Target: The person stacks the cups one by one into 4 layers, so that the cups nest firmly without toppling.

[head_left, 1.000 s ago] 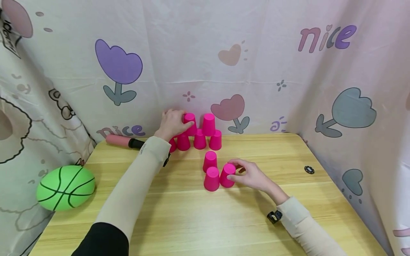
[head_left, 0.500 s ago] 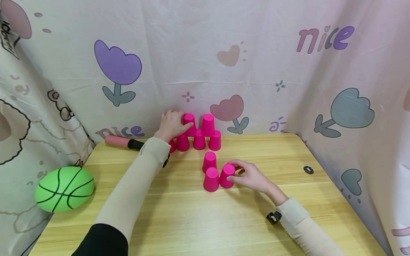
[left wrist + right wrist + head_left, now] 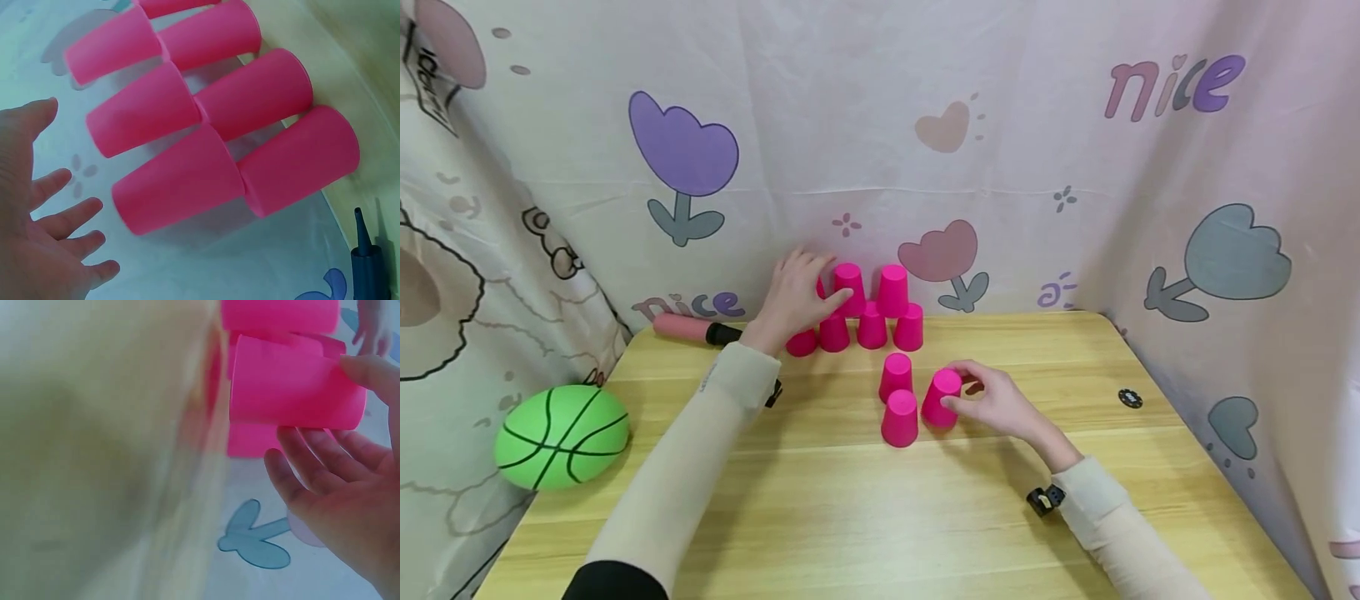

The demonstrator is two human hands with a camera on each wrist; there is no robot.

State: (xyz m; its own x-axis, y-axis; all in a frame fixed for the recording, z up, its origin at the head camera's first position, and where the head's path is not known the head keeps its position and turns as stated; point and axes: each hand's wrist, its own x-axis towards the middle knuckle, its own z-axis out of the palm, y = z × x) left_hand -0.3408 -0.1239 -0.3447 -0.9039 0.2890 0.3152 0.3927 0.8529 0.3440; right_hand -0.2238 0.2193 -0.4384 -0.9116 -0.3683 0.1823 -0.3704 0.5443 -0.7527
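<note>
While the right hand (image 3: 1000,404) holds a pink cup (image 3: 942,398), the left hand (image 3: 793,296) spreads beside the stack (image 3: 872,327)

As I look from the near side, yellow wood fills the front of the table (image 3: 865,533), between two pale sleeves (image 3: 685,467). A green ball (image 3: 561,437) with thin black lines sits at the table's left edge.

The right hand has its thumb (image 3: 369,372) on one side of its cup and fingers on the other. The cup hides most of those fingers in the head view, but the right wrist view shows them. The cup leans a little; I can't tell if it touches the wood. Two loose cups (image 3: 899,419) stand upside down just beside it. On the other side, plain wood runs over to a small black disc (image 3: 1131,398).

Farther back, the left hand blocks part of the stack in the head view. The left wrist view shows a gap: its fingers are spread and touch no cup. That view also shows all three upper cups; four are under them. A pink stick (image 3: 681,327) with a black end lies to the left.

The stack stands by the table's back edge. Its cups are smooth and round, with narrow tops. The wood has stripes. Behind hangs a soft, wavy curtain (image 3: 820,125) with flowers and hearts.
</note>
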